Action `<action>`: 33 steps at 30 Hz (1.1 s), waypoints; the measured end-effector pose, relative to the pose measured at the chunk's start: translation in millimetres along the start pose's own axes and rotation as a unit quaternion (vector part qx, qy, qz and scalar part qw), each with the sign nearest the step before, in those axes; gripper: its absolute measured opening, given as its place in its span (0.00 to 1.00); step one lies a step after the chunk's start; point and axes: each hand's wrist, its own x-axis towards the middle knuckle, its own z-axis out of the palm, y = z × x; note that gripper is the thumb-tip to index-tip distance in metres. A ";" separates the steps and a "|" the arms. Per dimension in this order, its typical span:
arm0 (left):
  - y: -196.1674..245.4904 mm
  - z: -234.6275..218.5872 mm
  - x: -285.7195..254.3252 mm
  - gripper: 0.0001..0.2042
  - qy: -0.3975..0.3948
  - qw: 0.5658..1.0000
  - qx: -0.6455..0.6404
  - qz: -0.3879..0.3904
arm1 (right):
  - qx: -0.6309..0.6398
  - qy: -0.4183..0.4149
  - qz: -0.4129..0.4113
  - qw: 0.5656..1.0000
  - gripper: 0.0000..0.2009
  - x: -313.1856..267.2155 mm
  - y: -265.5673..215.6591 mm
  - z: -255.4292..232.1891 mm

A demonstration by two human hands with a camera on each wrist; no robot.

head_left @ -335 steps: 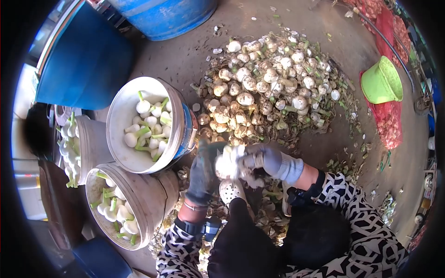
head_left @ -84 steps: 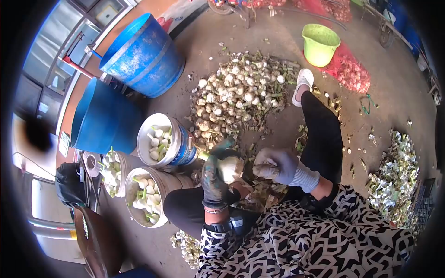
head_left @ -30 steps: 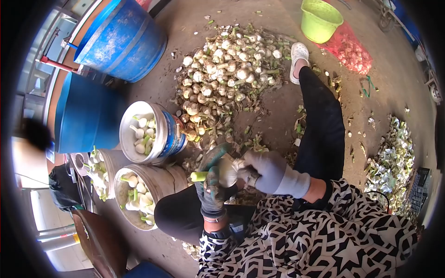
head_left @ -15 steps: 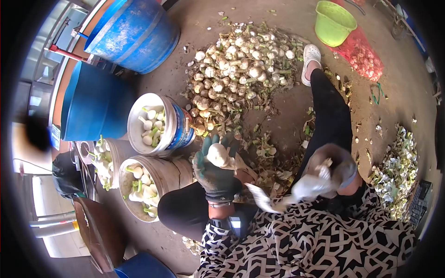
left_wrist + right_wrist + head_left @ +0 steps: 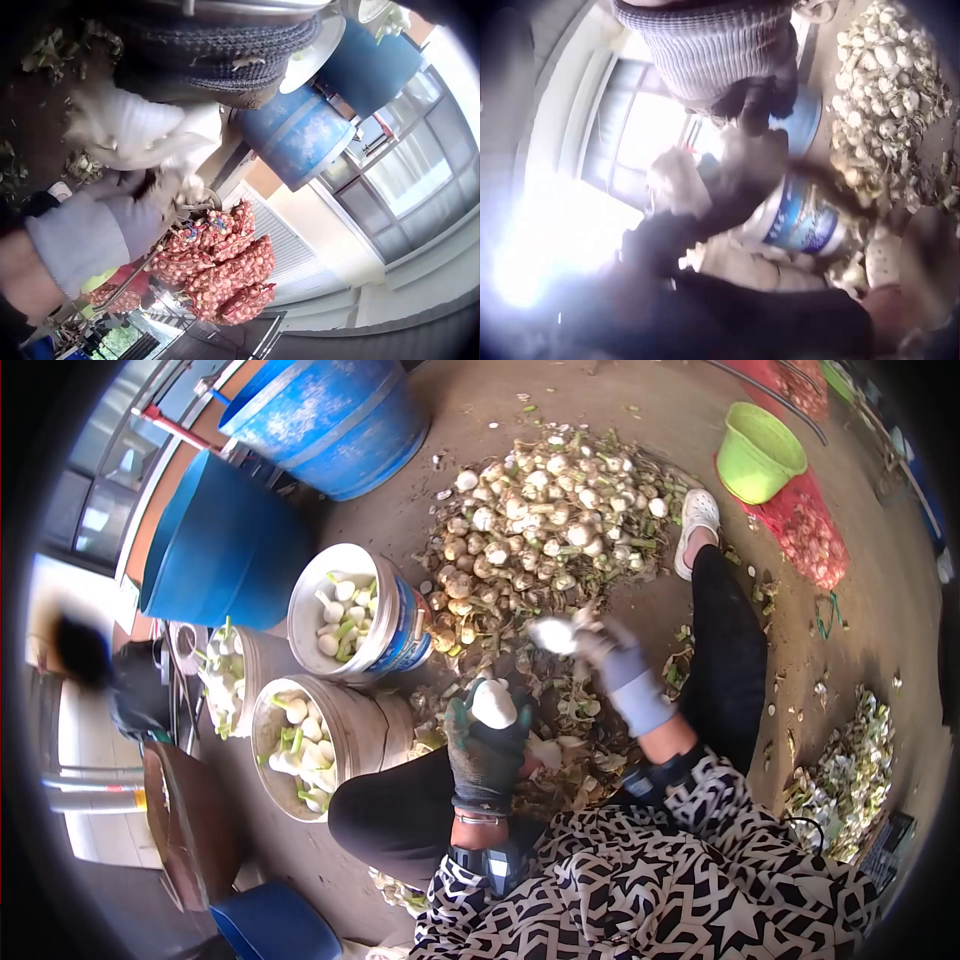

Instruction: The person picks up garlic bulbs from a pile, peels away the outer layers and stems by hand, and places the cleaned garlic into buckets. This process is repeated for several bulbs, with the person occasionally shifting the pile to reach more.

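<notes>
The gloved left hand (image 5: 487, 755) is palm up above the lap, its fingers round a white garlic bulb (image 5: 494, 704). Farther forward and to the right, the gloved right hand (image 5: 615, 660) is blurred by motion, apart from the bulb, with its fingers bent at a pale blurred thing (image 5: 553, 635); whether this is peel or a tool I cannot tell. The left wrist view shows the right hand (image 5: 135, 210) with bent fingers near white blurred layers (image 5: 142, 127). In the right wrist view the bulb (image 5: 676, 180) sits at the dark left glove.
A heap of dirty bulbs (image 5: 560, 510) lies ahead. White buckets (image 5: 300, 590) of trimmed bulbs stand at left, beside large blue tubs (image 5: 215, 550). A green bucket (image 5: 760, 455) stands at front right, peelings (image 5: 850, 775) lie at right, and a shoe (image 5: 698, 525) is near the heap.
The hands were together on a stemmed bulb one second ago, then parted. Since then the right hand swung right over the lap with loose pale pieces, then forward and left. The left hand keeps the bulb.
</notes>
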 end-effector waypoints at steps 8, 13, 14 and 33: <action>75.9 -7.9 -24.8 0.23 0.080 0.861 0.414 0.285 | -0.595 -0.341 0.003 0.728 0.15 9.6 -28.0 -22.6; 202.5 26.6 -82.7 0.21 0.074 0.856 0.273 0.432 | -0.582 -0.290 -0.061 0.757 0.10 69.4 -37.1 8.1; 215.3 23.0 -83.3 0.21 0.140 0.788 0.372 0.470 | -0.604 -0.273 -0.085 0.744 0.13 79.4 -36.9 21.5; 234.5 -113.5 17.5 0.24 0.372 0.404 0.707 0.447 | -0.641 -0.306 0.010 0.704 0.24 225.4 145.2 165.4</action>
